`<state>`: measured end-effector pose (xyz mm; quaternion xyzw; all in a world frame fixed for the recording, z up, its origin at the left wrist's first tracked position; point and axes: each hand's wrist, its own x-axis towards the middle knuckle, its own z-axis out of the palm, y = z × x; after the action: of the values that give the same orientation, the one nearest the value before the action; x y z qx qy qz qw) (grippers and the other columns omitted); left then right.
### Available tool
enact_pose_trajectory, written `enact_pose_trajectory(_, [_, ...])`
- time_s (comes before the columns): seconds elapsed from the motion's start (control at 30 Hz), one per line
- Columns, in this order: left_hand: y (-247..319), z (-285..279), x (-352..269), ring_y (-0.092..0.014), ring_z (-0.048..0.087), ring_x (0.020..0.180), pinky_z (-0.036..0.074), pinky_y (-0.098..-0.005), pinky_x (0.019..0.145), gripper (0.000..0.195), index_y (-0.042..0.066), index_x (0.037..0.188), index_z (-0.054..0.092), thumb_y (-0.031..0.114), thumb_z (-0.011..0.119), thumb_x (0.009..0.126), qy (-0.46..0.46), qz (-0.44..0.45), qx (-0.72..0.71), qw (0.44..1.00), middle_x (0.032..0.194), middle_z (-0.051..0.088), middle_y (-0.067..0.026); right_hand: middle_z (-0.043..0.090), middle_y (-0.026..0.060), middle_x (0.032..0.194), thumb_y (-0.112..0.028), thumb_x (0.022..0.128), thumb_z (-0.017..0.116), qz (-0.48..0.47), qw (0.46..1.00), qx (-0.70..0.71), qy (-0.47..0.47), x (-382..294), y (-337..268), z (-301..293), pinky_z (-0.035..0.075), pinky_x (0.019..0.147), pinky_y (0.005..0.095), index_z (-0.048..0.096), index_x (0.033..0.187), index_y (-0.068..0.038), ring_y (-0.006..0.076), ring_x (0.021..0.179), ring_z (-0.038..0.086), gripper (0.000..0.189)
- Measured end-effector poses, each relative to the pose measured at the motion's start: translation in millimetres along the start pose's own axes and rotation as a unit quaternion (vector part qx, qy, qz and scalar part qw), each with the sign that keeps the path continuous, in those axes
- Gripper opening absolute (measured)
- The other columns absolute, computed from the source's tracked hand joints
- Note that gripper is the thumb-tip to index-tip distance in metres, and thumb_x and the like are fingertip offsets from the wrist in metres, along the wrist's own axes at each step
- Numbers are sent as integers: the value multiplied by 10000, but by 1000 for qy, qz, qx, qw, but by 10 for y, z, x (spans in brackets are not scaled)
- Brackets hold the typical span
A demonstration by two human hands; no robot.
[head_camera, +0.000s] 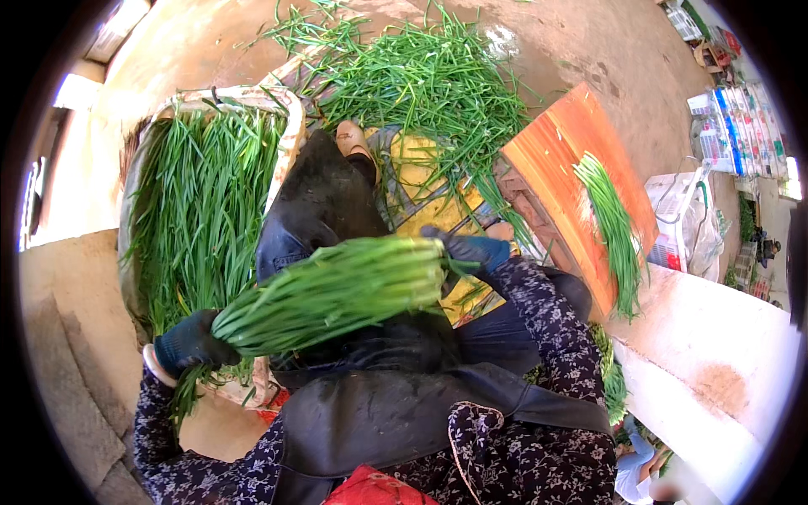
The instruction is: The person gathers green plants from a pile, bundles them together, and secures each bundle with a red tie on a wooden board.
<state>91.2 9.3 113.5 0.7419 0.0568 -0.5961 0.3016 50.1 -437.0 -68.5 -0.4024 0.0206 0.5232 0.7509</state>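
Note:
A thick bunch of green leafy stalks, apparently garlic chives (pixel 341 287), lies crosswise above my lap. Its pale cut ends point right and its leaf tips point left. My left hand (pixel 197 344), in a dark knit glove, is closed around the leafy end, with some loose leaves hanging below it. At the pale ends is my right hand (pixel 470 249), also gloved; blur and the stalks hide how its fingers sit. Beside my left leg, a lined basket (pixel 293 126) is packed with long chives (pixel 208 202).
A loose heap of chives (pixel 416 82) spreads over the floor and a yellow sheet (pixel 413 164) ahead. To the right, a smaller bunch (pixel 609 227) rests on an orange-brown wooden board (pixel 555 158). White crates (pixel 672 214) stand beyond it. Another person (pixel 637 467) is at lower right.

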Motion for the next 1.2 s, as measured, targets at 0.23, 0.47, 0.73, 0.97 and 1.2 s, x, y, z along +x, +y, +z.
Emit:
enact_pose_trajectory(0.23, [-881, 74, 440, -177, 646, 711, 552, -302, 648, 955, -83, 1208, 471, 566, 826, 602, -85, 151, -191, 966, 877, 671, -143, 539, 122, 603, -298, 913, 570, -239, 904, -335, 116, 8, 24, -533, 397, 531, 375, 625, 882, 37, 184, 543, 477, 341])
enact_pose_trajectory(0.47, [-1318, 254, 644, -210, 667, 753, 567, -305, 684, 902, -65, 1241, 441, 433, 863, 619, -63, 146, -274, 949, 928, 672, -154, 604, 31, 817, -279, 946, 543, -230, 949, 61, 207, -867, -66, -1272, 454, 589, 290, 563, 1152, -7, 120, 714, 551, 342])
enact_pose_trajectory(0.73, [-898, 169, 463, -205, 673, 765, 563, -332, 749, 600, -61, 1200, 510, 233, 768, 746, 128, 119, -320, 931, 936, 686, -139, 620, 46, 973, -195, 874, 654, -335, 936, 8, 107, 74, 338, 141, 509, 678, 261, 602, 1119, 14, 119, 829, 617, 326])
enact_pose_trajectory(0.97, [-1202, 150, 770, -244, 644, 621, 518, -333, 617, 804, -45, 816, 618, 718, 370, 856, 81, 244, -164, 952, 685, 650, -139, 607, 27, 806, -151, 872, 627, -235, 944, 138, 188, -456, 135, -110, 385, 468, 159, 617, 1051, 22, 33, 557, 509, 249])
enact_pose_trajectory(1.2, [-1345, 128, 812, -334, 608, 621, 515, -402, 596, 832, -110, 1006, 528, 680, 297, 888, 55, 265, -127, 954, 773, 618, -243, 613, 0, 842, -295, 857, 671, -219, 908, 59, 352, -202, -303, 231, 408, 479, 176, 594, 1128, -21, 52, 681, 566, 393])
